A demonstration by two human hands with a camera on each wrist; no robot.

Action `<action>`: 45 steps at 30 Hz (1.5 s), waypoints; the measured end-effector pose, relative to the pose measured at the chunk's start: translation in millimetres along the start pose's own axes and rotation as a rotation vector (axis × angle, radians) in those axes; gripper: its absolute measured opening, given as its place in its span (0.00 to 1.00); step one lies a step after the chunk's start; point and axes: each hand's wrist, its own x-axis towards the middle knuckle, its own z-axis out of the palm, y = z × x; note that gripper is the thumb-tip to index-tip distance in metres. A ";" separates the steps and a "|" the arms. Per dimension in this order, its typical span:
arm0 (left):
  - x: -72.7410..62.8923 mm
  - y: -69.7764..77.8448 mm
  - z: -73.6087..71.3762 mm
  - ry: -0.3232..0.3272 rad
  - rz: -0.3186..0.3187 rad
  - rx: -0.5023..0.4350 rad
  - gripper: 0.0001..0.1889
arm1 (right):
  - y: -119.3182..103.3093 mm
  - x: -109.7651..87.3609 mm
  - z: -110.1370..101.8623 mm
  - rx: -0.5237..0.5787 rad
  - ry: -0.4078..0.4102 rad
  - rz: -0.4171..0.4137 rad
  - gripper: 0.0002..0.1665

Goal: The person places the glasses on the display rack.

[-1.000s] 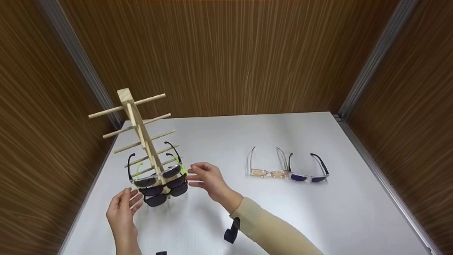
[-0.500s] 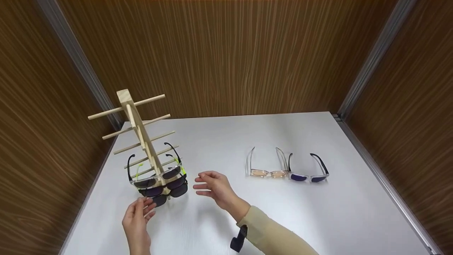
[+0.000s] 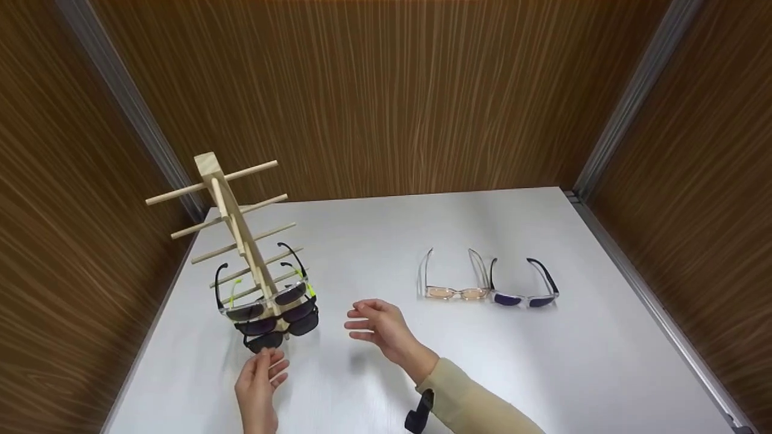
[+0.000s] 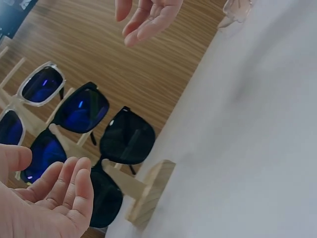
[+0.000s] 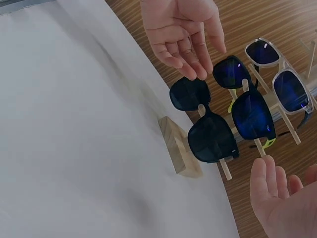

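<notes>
A wooden display rack [image 3: 243, 235] with several crossbars stands at the left of the table. On its lower bars hang clear-framed sunglasses [image 3: 245, 312], black sunglasses [image 3: 300, 311] with neon-yellow inner arms below them, and dark sunglasses [image 4: 128, 136] lowest. My left hand [image 3: 259, 386] is just in front of the lowest pair, fingers loosely bent and holding nothing; in the head view its fingertips overlap the left lens, and contact cannot be told. My right hand [image 3: 386, 331] hovers right of the rack, apart from the sunglasses, fingers relaxed.
On the white table [image 3: 579, 374] to the right lie peach-lensed clear glasses [image 3: 456, 293] and dark-lensed clear sunglasses [image 3: 526, 300], arms unfolded. Wood-grain panels [image 3: 386, 96] enclose the back and sides. The rack's upper crossbars [image 3: 252, 170] stick out to both sides.
My left hand has moved right and toward me, from beside the sunglasses to in front of the lowest pair. My right hand has drawn back to the right, away from the rack.
</notes>
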 end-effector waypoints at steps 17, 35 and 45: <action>-27.5 -5.9 39.9 -0.130 -0.107 0.025 0.26 | 18.8 -8.8 -39.9 0.039 0.061 0.040 0.19; -77.4 28.8 74.1 -0.298 -0.156 0.041 0.20 | 21.1 -20.8 -84.9 0.098 0.149 0.047 0.23; -84.6 27.2 94.0 -0.369 -0.115 0.023 0.17 | 17.5 -27.7 -102.2 0.156 0.179 0.050 0.27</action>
